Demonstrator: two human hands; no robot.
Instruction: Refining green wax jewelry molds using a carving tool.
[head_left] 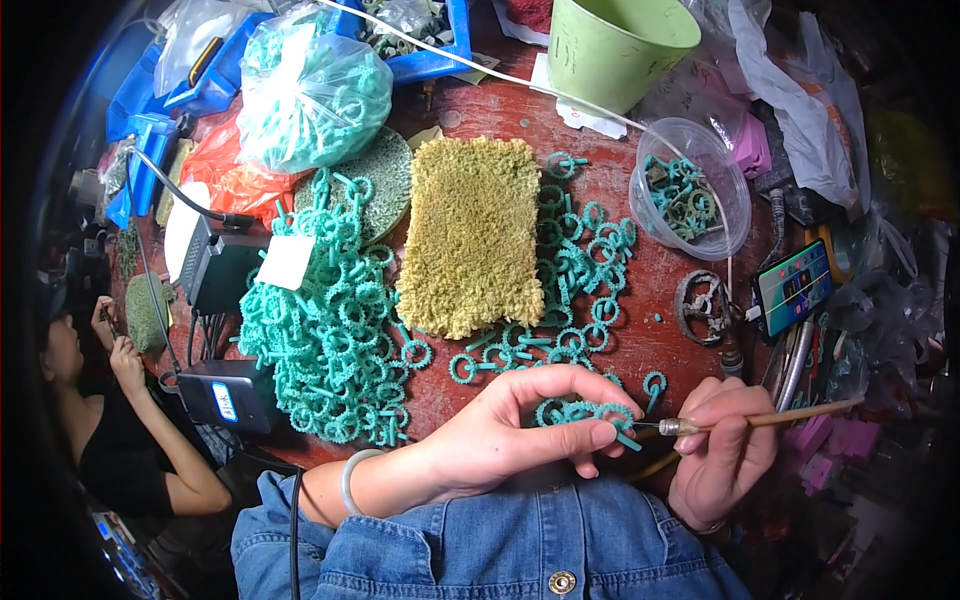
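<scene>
My left hand point(545, 425) is closed around a few teal toothed rings point(572, 412), pinched between thumb and fingers. A short stem sticks out below the thumb. My right hand point(722, 445) grips a thin needle tool point(765, 418) with a wooden handle and a pale ferrule; its fine tip points left and meets or nearly meets the held rings. Whether it touches them I cannot tell. Beyond my hands lies a yellowish, rough-surfaced pad point(470, 230). Loose teal rings with stems point(590, 260) lie along its right side, and a large heap of them point(335, 350) is to its left.
A tied plastic bag of teal rings point(315, 105) and a round speckled pad point(385, 185) are at far left. A clear tub point(738, 215), a green bucket point(600, 65) and a lit phone point(795, 288) stand right. A white cable point(480, 68) crosses the back. Another person point(120, 430) sits left.
</scene>
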